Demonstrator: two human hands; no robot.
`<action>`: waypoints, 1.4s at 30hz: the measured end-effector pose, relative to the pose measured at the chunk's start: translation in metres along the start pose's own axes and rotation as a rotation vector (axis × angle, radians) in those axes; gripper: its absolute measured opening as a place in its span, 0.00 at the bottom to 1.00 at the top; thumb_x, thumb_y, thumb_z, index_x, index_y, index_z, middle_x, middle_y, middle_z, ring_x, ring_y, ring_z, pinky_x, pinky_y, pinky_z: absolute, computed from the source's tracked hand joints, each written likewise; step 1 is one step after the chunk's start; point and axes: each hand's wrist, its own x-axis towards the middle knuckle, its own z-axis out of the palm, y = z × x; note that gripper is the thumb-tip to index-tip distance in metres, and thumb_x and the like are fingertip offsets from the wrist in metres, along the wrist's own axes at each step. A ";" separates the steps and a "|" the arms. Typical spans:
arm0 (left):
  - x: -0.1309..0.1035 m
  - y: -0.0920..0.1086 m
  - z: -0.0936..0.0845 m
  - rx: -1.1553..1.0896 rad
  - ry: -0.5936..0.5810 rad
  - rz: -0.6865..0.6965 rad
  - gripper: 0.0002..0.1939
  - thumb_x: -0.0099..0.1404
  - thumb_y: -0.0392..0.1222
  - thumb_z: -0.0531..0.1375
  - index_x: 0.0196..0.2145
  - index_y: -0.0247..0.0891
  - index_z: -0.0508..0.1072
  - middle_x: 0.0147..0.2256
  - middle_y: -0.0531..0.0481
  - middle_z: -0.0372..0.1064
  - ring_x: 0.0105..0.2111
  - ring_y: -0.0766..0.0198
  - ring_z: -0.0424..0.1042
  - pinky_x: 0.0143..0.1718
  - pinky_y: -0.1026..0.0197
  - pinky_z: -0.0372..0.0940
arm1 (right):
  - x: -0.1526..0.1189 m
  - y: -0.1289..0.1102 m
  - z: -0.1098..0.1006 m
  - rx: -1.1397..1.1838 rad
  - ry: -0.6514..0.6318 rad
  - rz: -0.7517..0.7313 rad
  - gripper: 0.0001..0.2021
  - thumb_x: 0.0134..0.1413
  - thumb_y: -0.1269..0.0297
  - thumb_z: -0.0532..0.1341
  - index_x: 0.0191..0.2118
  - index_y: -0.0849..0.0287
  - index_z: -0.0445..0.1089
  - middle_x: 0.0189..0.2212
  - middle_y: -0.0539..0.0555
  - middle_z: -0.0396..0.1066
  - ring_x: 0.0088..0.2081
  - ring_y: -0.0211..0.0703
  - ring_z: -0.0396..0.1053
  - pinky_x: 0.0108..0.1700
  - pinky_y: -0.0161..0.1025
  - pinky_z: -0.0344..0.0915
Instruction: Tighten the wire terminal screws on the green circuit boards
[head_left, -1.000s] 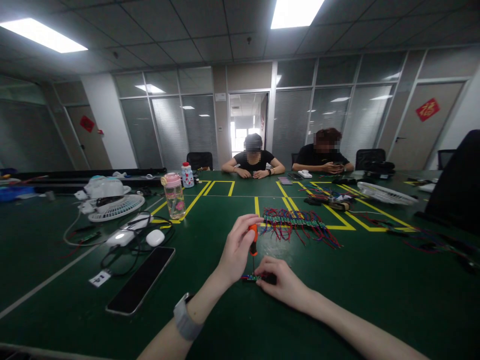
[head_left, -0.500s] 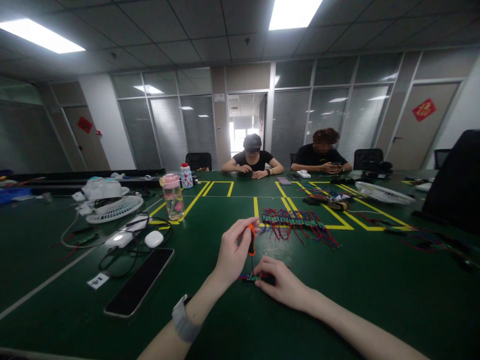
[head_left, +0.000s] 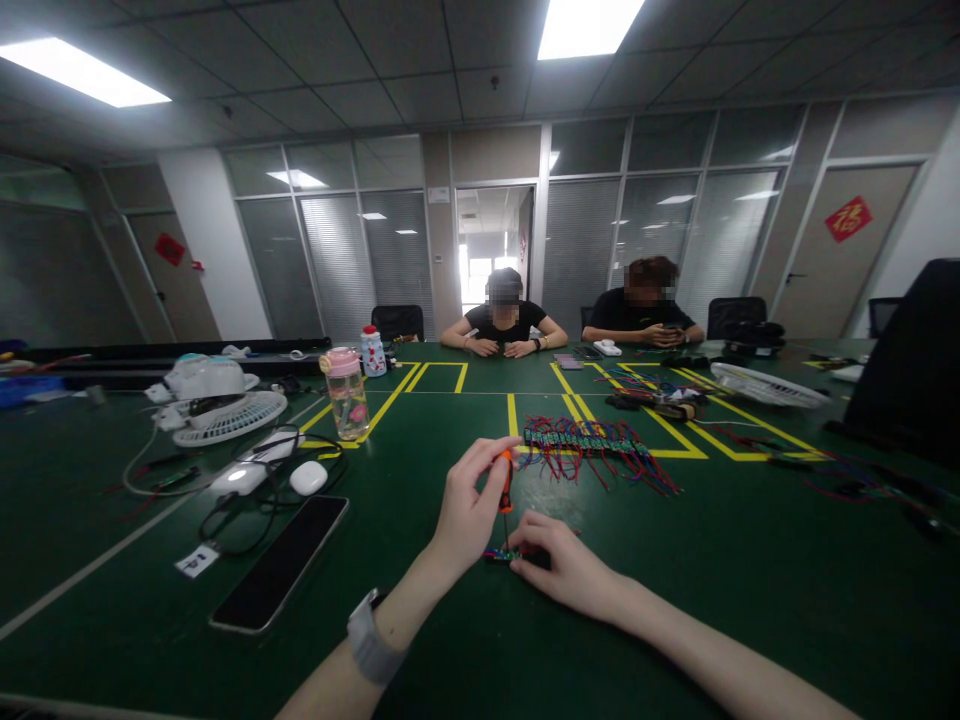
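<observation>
My left hand (head_left: 469, 500) is closed around the orange and black handle of a screwdriver (head_left: 507, 492), held nearly upright. Its thin shaft points down onto a small green circuit board (head_left: 501, 555) with red and blue wires, lying on the table. With fingers bent, my right hand (head_left: 559, 560) pinches the right end of that board and covers part of it. The exact spot where the screwdriver tip meets the board is too small to make out. Just beyond my hands lies a row of similar green boards (head_left: 577, 440) with many red and blue wires.
On the green table (head_left: 420, 660) to the left lie a phone (head_left: 281, 565), a white case (head_left: 307, 480), cables and a white fan (head_left: 229, 415). A pink-lidded bottle (head_left: 345, 395) stands farther back. Two people sit across; a black object (head_left: 911, 370) rises at right.
The screwdriver handle has tilted slightly to the right with my left hand. My right hand stays at the board. Across the table, one person's hands have shifted a little.
</observation>
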 end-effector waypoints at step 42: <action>-0.001 -0.001 0.000 0.031 0.013 0.014 0.14 0.71 0.40 0.51 0.50 0.39 0.73 0.41 0.46 0.71 0.39 0.63 0.73 0.41 0.62 0.67 | 0.001 -0.003 -0.002 -0.009 -0.009 0.029 0.10 0.51 0.80 0.61 0.37 0.61 0.74 0.36 0.52 0.68 0.36 0.42 0.66 0.38 0.35 0.63</action>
